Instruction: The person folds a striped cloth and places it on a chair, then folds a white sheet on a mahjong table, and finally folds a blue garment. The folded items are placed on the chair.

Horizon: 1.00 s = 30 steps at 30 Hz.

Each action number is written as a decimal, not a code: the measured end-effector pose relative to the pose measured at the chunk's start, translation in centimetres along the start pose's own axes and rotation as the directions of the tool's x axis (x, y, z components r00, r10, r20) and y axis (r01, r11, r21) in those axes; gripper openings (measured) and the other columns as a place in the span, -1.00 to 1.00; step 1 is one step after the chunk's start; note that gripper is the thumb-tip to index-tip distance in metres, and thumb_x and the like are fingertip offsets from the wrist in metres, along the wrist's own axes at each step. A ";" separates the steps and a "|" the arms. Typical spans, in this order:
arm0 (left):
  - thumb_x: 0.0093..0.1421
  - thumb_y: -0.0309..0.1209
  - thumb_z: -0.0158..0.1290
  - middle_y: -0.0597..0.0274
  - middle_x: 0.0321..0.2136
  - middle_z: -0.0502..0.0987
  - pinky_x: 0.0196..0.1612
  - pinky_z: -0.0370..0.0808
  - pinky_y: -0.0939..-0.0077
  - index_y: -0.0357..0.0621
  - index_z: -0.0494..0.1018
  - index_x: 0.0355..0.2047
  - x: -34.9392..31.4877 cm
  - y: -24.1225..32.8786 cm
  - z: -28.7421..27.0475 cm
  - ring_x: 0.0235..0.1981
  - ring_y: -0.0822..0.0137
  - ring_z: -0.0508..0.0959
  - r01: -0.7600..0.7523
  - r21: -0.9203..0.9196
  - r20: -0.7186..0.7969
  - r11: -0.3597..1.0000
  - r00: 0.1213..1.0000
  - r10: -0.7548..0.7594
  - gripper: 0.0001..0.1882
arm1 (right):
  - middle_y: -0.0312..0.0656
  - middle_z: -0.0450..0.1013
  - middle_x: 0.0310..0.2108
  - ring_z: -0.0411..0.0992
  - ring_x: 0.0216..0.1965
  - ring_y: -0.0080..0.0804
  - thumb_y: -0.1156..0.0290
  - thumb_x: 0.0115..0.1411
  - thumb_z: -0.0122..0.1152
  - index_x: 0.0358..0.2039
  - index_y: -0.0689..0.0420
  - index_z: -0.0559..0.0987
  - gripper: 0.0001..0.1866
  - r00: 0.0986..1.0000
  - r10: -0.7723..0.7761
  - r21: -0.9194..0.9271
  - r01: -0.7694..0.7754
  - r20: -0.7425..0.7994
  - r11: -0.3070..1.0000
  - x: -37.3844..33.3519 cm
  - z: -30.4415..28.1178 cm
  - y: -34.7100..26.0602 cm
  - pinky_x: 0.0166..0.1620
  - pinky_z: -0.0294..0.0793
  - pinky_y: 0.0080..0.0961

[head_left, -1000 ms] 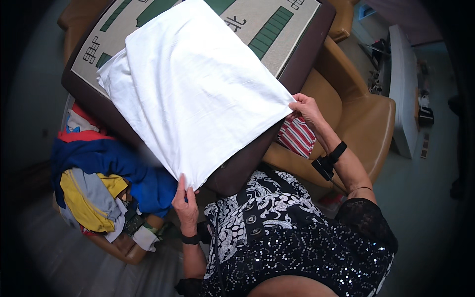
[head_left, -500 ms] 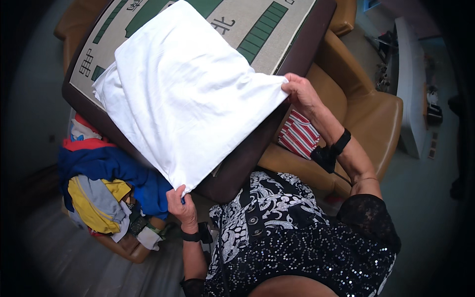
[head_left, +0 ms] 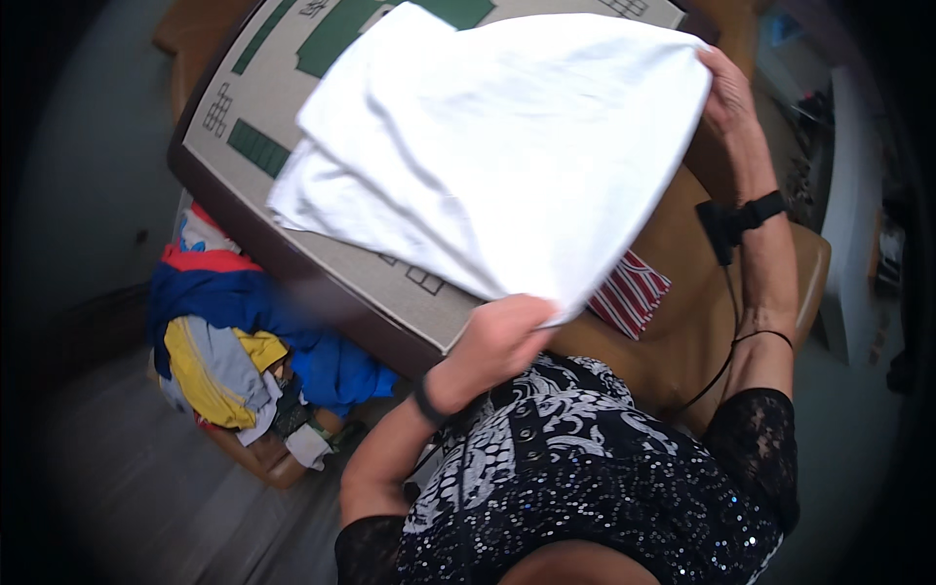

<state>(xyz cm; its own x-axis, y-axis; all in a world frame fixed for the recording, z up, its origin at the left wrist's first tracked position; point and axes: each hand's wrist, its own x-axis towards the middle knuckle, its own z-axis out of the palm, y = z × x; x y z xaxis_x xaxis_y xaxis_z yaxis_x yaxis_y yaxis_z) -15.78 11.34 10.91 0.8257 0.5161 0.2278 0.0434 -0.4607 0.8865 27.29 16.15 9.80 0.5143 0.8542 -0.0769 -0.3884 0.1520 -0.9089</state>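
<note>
A white cloth (head_left: pixel 507 136), possibly a garment, is stretched between my two hands over the table (head_left: pixel 219 136). My left hand (head_left: pixel 497 341) is closed on its near corner, just past the table's near edge. Farther off to the right, my right hand (head_left: pixel 729 97) grips another corner, fingers partly behind the fabric. The cloth's left part lies in loose layers on the table mat, while its right side is lifted and pulled taut beyond the table's right edge.
Below the cloth's right side, a red-and-white striped folded cloth (head_left: pixel 631 297) lies on a tan chair (head_left: pixel 682 361). Left of the table, another seat bears a heap of clothes, including a blue one (head_left: pixel 336 366) and a yellow-and-grey one (head_left: pixel 205 375). A pale cabinet (head_left: pixel 846 195) stands far right.
Both hands, still gripping the white cloth, have moved right in view; the right has also gone farther away and the left slightly so. The cloth's right side has swung out past the table's edge.
</note>
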 end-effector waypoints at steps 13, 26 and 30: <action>0.20 -0.45 -0.07 0.13 -0.39 0.52 -0.35 0.49 0.67 -0.34 0.37 -0.19 -0.3 -8.9 -11.0 -0.43 0.44 0.53 0.610 -0.428 -0.265 0.667 0.621 -0.738 -0.77 | -0.13 0.38 -0.58 0.37 -0.55 -0.30 0.55 -0.03 0.10 -0.47 0.24 0.49 -0.92 0.937 -0.272 -0.870 0.314 0.219 0.381 -19.4 7.4 9.0 -0.47 0.34 -0.53; 0.08 -0.43 0.07 0.35 -0.62 0.44 -0.70 0.28 0.84 -0.37 0.33 -0.12 8.6 -16.1 -19.7 -0.70 0.65 0.37 0.552 -0.290 -0.452 0.782 0.641 -0.621 -0.62 | -0.19 0.25 -0.60 0.27 -0.52 -0.25 0.39 -0.22 0.28 -0.46 0.14 0.42 -0.72 0.883 -0.119 -0.869 0.469 0.454 0.158 -22.0 9.7 11.6 -0.44 0.23 -0.41; 0.04 -0.33 0.13 0.42 -0.60 0.44 -0.55 0.29 0.77 -0.24 0.48 -0.41 9.1 -16.7 -20.3 -0.61 0.63 0.34 0.529 -0.040 -0.544 0.848 0.700 -0.463 -0.79 | -0.21 0.24 -0.61 0.27 -0.53 -0.26 0.40 -0.21 0.28 -0.47 0.13 0.42 -0.74 0.889 -0.146 -0.875 0.455 0.435 0.165 -21.8 9.5 12.1 -0.45 0.21 -0.41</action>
<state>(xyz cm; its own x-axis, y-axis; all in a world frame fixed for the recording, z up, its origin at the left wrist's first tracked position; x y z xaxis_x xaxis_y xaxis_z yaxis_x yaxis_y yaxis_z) -20.37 38.41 6.32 0.2518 0.9673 -0.0315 0.4514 -0.0886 0.8879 4.17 4.10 4.41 0.1811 0.9531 0.2426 0.8392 -0.0212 -0.5434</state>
